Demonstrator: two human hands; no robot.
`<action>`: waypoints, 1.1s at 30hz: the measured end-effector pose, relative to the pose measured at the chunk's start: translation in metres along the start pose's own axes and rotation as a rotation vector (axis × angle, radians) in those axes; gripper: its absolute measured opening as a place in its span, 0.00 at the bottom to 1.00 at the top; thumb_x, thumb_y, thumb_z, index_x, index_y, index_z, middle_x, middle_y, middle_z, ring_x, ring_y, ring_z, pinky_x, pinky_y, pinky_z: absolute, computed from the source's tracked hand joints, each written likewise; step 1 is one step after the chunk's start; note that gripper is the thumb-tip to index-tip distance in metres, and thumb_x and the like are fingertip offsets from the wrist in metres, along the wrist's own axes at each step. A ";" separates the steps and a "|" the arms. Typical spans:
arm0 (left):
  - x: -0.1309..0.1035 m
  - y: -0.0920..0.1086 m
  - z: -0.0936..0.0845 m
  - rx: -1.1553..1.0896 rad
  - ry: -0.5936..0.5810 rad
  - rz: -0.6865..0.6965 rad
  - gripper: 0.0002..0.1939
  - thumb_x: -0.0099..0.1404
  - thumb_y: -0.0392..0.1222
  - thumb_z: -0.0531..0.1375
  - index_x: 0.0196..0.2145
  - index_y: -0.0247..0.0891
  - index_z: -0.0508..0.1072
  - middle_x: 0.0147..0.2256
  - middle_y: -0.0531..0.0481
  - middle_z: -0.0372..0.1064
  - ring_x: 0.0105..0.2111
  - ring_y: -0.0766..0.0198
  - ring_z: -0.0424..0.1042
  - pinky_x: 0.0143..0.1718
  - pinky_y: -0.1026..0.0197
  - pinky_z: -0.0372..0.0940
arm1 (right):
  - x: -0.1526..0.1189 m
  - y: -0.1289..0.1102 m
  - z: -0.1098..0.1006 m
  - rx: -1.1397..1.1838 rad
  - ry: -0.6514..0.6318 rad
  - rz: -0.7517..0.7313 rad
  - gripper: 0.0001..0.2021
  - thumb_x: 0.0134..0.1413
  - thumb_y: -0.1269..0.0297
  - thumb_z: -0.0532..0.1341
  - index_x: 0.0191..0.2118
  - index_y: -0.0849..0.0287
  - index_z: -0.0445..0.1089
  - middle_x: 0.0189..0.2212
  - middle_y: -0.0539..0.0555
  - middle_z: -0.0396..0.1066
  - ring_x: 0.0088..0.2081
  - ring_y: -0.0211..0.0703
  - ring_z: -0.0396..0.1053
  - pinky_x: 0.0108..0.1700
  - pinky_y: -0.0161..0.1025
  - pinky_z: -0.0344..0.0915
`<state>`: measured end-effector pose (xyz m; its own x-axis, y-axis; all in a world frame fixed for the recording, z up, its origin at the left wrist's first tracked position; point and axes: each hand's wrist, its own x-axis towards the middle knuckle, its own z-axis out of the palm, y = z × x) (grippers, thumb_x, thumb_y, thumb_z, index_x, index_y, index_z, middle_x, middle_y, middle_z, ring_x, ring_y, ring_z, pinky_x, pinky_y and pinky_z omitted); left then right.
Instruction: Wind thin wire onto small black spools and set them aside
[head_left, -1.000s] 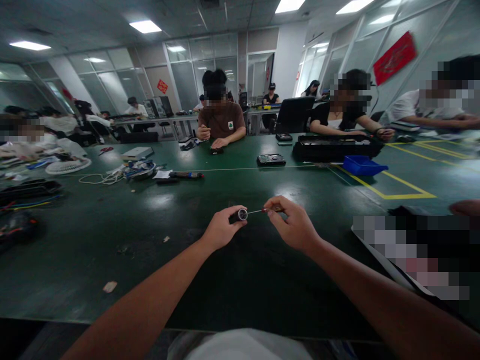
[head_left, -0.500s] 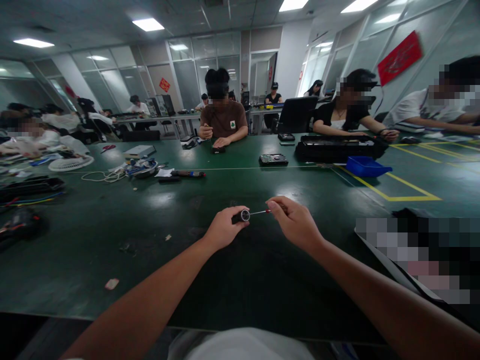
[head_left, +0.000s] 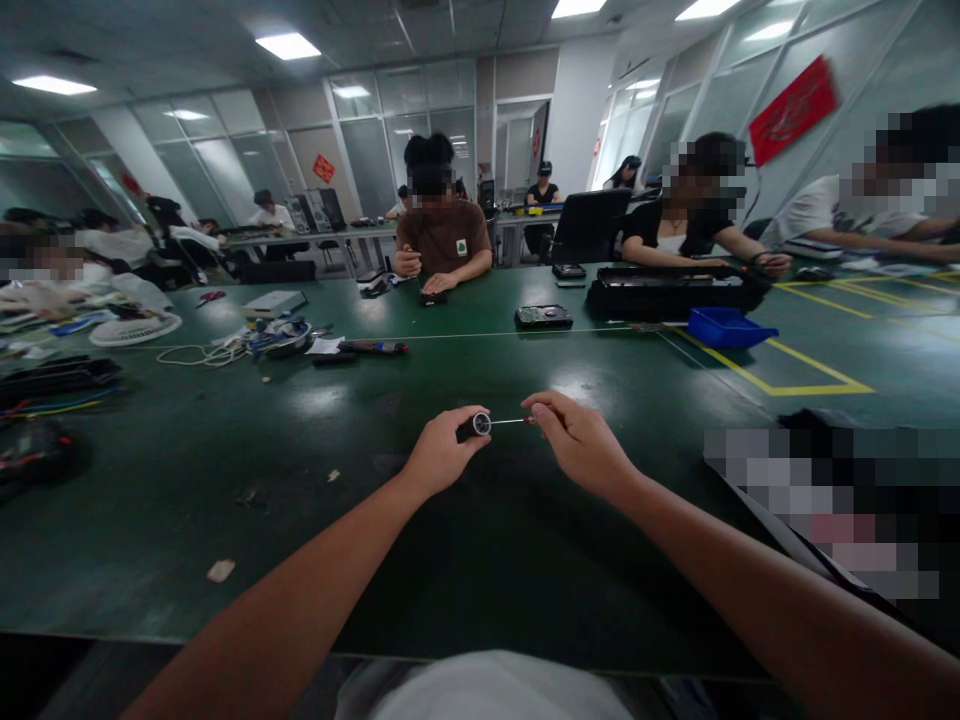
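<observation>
Between the thumb and fingers of my left hand (head_left: 442,452) is a small black cylindrical part (head_left: 475,426) with a silvery ring round its end, which faces me. My right hand (head_left: 574,430) pinches the handle of a screwdriver (head_left: 508,421), its thin metal shaft pointing left. The shaft's tip meets the ringed end of the part; whether it sits inside cannot be made out. Both hands are held above the green table (head_left: 525,580), and most of the screwdriver's handle is hidden by my fingers.
Ahead lie a hard drive (head_left: 544,316), a blue bin (head_left: 727,328) and a long black casing (head_left: 675,292). Tools (head_left: 371,347) and a tangle of cables (head_left: 277,338) lie to the left. A person in a brown shirt (head_left: 442,240) works opposite, others at the right.
The whole view has shifted slightly, so both hands appear a little further left. The screwdriver shaft looks more level than before, and both hands keep their hold.
</observation>
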<state>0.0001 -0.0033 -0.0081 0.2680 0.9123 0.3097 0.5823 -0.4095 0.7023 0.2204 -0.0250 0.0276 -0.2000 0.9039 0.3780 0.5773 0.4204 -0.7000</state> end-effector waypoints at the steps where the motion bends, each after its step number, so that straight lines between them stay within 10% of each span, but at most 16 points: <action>1: 0.000 0.000 0.001 0.010 -0.005 0.001 0.19 0.62 0.38 0.65 0.51 0.45 0.75 0.49 0.51 0.74 0.50 0.57 0.71 0.55 0.54 0.63 | -0.001 0.000 0.001 0.015 0.026 -0.010 0.11 0.65 0.60 0.52 0.46 0.56 0.68 0.30 0.52 0.73 0.27 0.42 0.67 0.31 0.40 0.60; 8: -0.001 0.002 -0.001 0.038 0.005 0.004 0.19 0.63 0.38 0.65 0.52 0.46 0.74 0.49 0.52 0.74 0.50 0.57 0.70 0.54 0.54 0.63 | -0.001 0.002 0.007 0.278 0.092 0.050 0.09 0.58 0.57 0.61 0.40 0.56 0.68 0.31 0.52 0.72 0.33 0.44 0.70 0.37 0.43 0.65; 15: 0.000 0.003 -0.004 0.068 -0.017 0.061 0.19 0.64 0.39 0.64 0.52 0.45 0.73 0.50 0.50 0.73 0.51 0.57 0.69 0.55 0.53 0.62 | 0.012 0.017 0.012 0.920 0.064 0.411 0.16 0.51 0.48 0.65 0.34 0.57 0.68 0.23 0.48 0.67 0.26 0.39 0.65 0.32 0.41 0.68; 33: 0.000 0.002 -0.004 0.115 -0.008 0.069 0.20 0.63 0.40 0.65 0.53 0.44 0.74 0.48 0.49 0.74 0.48 0.56 0.69 0.53 0.52 0.62 | 0.001 0.003 0.010 0.409 0.102 0.083 0.12 0.62 0.54 0.57 0.40 0.58 0.67 0.28 0.52 0.74 0.31 0.42 0.72 0.38 0.42 0.68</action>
<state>-0.0018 -0.0039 -0.0047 0.3165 0.8818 0.3496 0.6464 -0.4702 0.6009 0.2140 -0.0218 0.0198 -0.0748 0.9323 0.3539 0.2223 0.3615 -0.9055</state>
